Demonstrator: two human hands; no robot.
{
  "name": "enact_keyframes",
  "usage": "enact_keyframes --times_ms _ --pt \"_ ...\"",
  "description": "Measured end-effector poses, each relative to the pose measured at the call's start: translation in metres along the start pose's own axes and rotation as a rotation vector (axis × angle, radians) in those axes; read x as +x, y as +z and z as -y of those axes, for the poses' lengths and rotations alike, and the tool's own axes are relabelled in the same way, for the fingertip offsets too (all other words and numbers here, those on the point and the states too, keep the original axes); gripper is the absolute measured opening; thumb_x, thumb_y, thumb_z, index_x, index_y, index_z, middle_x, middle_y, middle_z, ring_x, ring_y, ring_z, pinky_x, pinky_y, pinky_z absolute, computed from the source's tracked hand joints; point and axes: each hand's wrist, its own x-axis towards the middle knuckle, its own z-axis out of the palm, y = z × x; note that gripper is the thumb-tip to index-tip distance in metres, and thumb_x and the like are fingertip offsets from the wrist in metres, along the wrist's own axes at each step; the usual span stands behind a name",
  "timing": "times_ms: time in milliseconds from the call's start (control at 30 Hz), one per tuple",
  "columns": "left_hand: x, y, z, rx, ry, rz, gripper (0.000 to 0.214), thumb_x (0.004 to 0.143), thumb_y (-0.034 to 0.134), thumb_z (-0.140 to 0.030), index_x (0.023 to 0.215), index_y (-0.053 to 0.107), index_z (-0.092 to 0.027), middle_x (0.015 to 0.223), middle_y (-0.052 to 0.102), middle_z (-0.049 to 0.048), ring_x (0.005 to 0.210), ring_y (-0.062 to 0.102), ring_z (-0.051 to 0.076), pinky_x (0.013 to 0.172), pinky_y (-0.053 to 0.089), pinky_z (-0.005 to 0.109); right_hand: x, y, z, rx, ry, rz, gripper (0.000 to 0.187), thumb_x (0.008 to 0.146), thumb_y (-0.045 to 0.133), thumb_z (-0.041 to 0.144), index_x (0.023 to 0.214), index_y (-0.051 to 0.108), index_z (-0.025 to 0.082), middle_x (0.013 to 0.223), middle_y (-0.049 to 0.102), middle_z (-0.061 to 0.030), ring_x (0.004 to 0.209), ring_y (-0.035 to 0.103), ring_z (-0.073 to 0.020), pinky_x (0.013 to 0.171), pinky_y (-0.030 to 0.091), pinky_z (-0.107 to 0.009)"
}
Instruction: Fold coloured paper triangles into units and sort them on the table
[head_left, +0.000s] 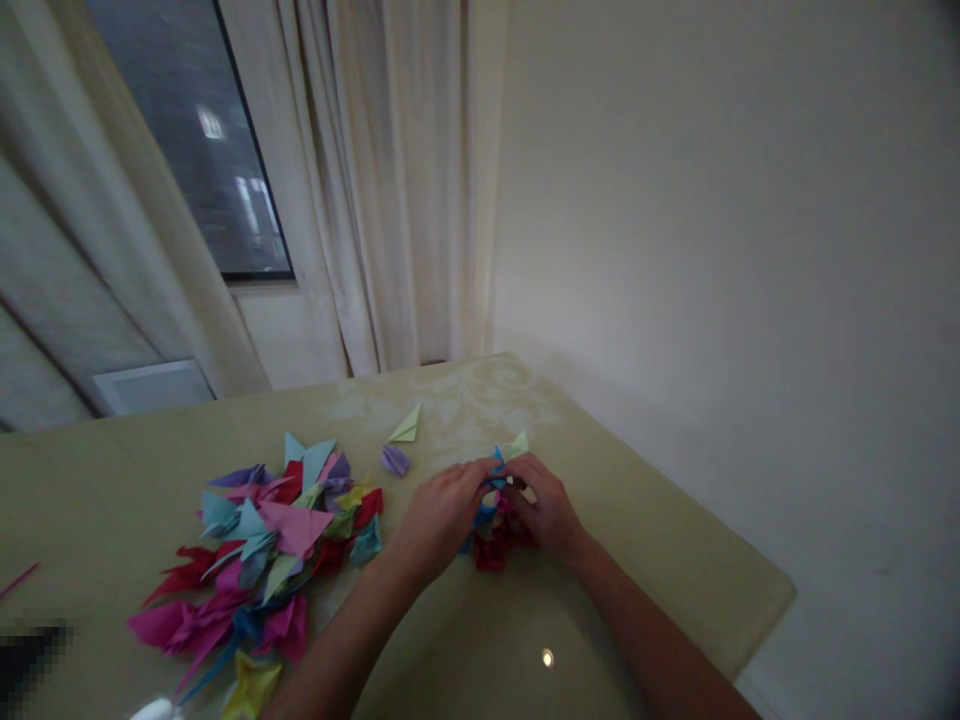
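Note:
Over the right part of the table, my left hand (448, 515) and my right hand (546, 510) come together, fingertips pinched on a small blue folded paper piece (499, 457). Its lower part is hidden by the fingers. Beneath and between the hands lie dark red folded papers (490, 553) and another bit of blue folded paper (484, 516), partly covered. A pale green folded tip (519, 443) shows just behind my right fingers.
Left of my hands spreads a heap of colourful origami (300, 525), with a yellow folded piece (251, 688) at its front. A purple crumpled piece (394, 460) and a pale green triangle (406, 426) lie further back. A wall (720, 250) borders the table (637, 600) on the right.

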Motion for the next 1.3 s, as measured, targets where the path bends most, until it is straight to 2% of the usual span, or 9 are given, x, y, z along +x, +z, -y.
enact_keyframes --times_ms 133,233,300,433,600,833,1033,1167,1300 --pt "-0.006 -0.002 0.038 0.282 -0.204 -0.102 0.039 0.102 0.045 -0.018 0.138 0.06 -0.022 0.145 0.062 0.0132 0.136 0.056 0.03 0.114 0.045 0.045 0.007 -0.015 -0.013 -0.056 0.118 -0.286 0.012 0.099 0.063 0.034 0.099 0.07 0.024 0.097 0.069 -0.0069 0.086 0.066 -0.022 0.079 0.056 -0.035" --pt "-0.02 -0.003 0.075 0.528 -0.467 -0.049 0.05 0.097 0.052 -0.017 0.147 0.056 -0.02 0.163 0.042 0.0198 0.151 0.037 0.044 0.113 0.042 0.06 0.009 -0.027 -0.035 -0.099 0.289 -0.465 0.019 0.096 0.064 0.04 0.1 0.069 0.022 0.1 0.071 -0.0086 0.086 0.069 -0.0229 0.082 0.057 -0.037" --pt "-0.028 -0.003 0.094 0.551 -0.558 0.011 0.053 0.098 0.053 -0.02 0.151 0.052 -0.022 0.163 0.041 0.0225 0.147 0.042 0.046 0.109 0.044 0.063 0.007 -0.032 -0.052 -0.099 0.422 -0.519 0.025 0.092 0.065 0.045 0.099 0.068 0.021 0.1 0.072 -0.0095 0.083 0.07 -0.0233 0.08 0.057 -0.038" --pt "-0.033 -0.001 0.112 0.393 -0.508 0.151 0.047 0.1 0.05 -0.026 0.146 0.056 -0.017 0.144 0.059 0.0231 0.128 0.062 0.036 0.103 0.05 0.052 0.0 -0.033 -0.078 -0.134 0.58 -0.511 0.03 0.083 0.065 0.049 0.091 0.068 0.02 0.095 0.073 -0.0092 0.074 0.069 -0.023 0.073 0.056 -0.037" --pt "-0.022 -0.002 0.107 0.248 -0.381 0.188 0.029 0.096 0.059 -0.027 0.121 0.071 -0.017 0.129 0.066 0.0135 0.118 0.067 0.023 0.105 0.049 0.033 -0.008 -0.028 -0.09 -0.244 0.589 -0.393 0.024 0.079 0.064 0.043 0.085 0.07 0.021 0.089 0.074 -0.0063 0.067 0.067 -0.0208 0.071 0.055 -0.036" --pt "-0.014 -0.011 0.089 -0.008 -0.247 0.056 0.04 0.081 0.064 -0.007 0.118 0.071 -0.021 0.126 0.068 0.0101 0.118 0.066 0.023 0.109 0.048 0.035 -0.012 -0.024 -0.093 -0.257 0.578 -0.31 0.017 0.072 0.063 0.031 0.084 0.071 0.022 0.088 0.072 -0.0039 0.071 0.07 -0.0209 0.071 0.056 -0.035" --pt "-0.01 -0.017 0.079 -0.184 -0.126 -0.02 0.028 0.084 0.058 -0.008 0.105 0.069 -0.023 0.108 0.074 0.0062 0.102 0.071 0.022 0.093 0.055 0.035 -0.014 -0.032 -0.09 -0.273 0.547 -0.298 0.022 0.072 0.055 0.021 0.09 0.068 0.022 0.097 0.068 -0.0063 0.075 0.068 -0.0214 0.076 0.058 -0.039" --pt "-0.005 -0.026 0.065 -0.313 -0.154 -0.066 0.024 0.088 0.058 -0.013 0.11 0.06 -0.022 0.092 0.074 0.0026 0.086 0.072 0.019 0.081 0.055 0.032 -0.009 -0.041 -0.07 -0.387 0.425 -0.34 0.02 0.084 0.05 0.022 0.091 0.068 0.023 0.1 0.066 -0.01 0.096 0.065 -0.0279 0.094 0.053 -0.047" --pt "-0.001 -0.031 0.043 -0.381 -0.136 -0.108 0.026 0.09 0.061 -0.019 0.115 0.056 -0.024 0.087 0.072 -0.0007 0.08 0.07 0.017 0.075 0.053 0.029 -0.001 -0.031 -0.031 -0.293 0.286 -0.307 0.021 0.099 0.054 0.037 0.103 0.069 0.022 0.103 0.067 -0.0101 0.094 0.064 -0.0264 0.089 0.054 -0.042"
